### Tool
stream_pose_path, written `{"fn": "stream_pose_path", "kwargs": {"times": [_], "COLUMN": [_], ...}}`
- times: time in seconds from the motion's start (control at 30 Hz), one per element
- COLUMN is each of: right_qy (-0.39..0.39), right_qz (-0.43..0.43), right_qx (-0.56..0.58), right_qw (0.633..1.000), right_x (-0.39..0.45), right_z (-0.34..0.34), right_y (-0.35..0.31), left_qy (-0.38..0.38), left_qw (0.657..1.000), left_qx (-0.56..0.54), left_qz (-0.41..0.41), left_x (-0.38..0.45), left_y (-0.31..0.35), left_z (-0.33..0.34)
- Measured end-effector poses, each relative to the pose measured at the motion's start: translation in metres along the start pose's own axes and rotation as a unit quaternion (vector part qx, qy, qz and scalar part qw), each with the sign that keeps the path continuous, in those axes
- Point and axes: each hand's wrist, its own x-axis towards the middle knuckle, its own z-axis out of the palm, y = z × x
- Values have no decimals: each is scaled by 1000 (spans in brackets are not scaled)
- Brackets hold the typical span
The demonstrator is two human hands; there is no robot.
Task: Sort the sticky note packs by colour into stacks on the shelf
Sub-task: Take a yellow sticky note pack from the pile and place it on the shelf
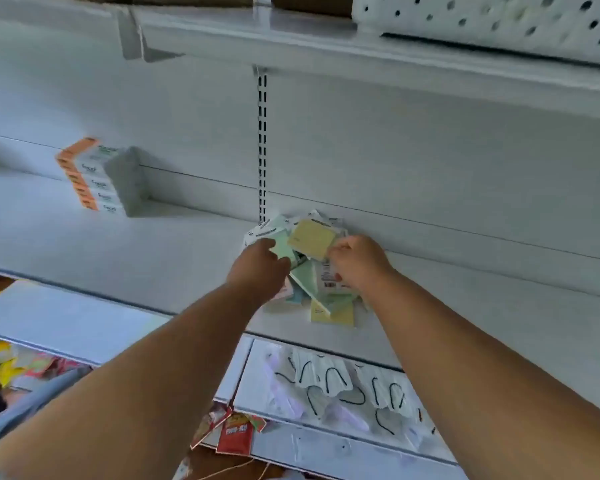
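A jumbled pile of sticky note packs [321, 299] in green, yellow, blue and pink lies on the white shelf [118, 258] near its back wall. My right hand [357, 263] pinches a yellow pack [310, 239] by its lower right corner and holds it tilted above the pile. My left hand [260, 268] rests on the pile's left side, its fingers closed on a green pack [282, 247]. Another yellow pack [331, 311] lies at the pile's front edge. Packs under both hands are partly hidden.
A stack of white boxes with orange ends [96, 178] stands at the shelf's back left. An upper shelf [326, 46] overhangs, carrying a perforated white basket [492, 22]. Below, a lower shelf holds packs of face masks [340, 386] and red sachets [234, 436].
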Motion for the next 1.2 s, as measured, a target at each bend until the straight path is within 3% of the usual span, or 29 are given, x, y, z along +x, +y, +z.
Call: {"fn": "stream_pose_path", "kwargs": {"times": [0.17,0.27,0.43,0.5,0.63,0.73,0.97,1.1,1.2], "right_qy": [-3,26,31,40,87,129,217,264,278], "right_qz": [65,76,90,75,73,87,104,116,123], "right_qx": [40,53,178,217,275,246,212,197,125], "right_qw": [997,995,979,972,955,957,947,937,944], "right_x": [45,53,29,9,-36,-73,-148,-182,-205], "right_z": [20,27,25,16,-7,-26,-101,-161,-211], "right_y": [4,5,7,12,33,64,135,194,242], "left_qy": [-47,-16,-2,-26,-107,-160,-208,-221,-235], "left_qw": [998,999,988,982,980,974,958,950,948], "left_qx": [-6,-18,-142,-184,-164,-137,-73,-67,-85], "left_qz": [-29,-29,-59,-34,38,80,185,211,198], "left_x": [36,42,29,14,-23,-57,-126,-172,-213], "left_y": [14,17,8,5,-1,6,62,113,154], "left_z": [5,3,-4,-3,18,42,102,164,220]}}
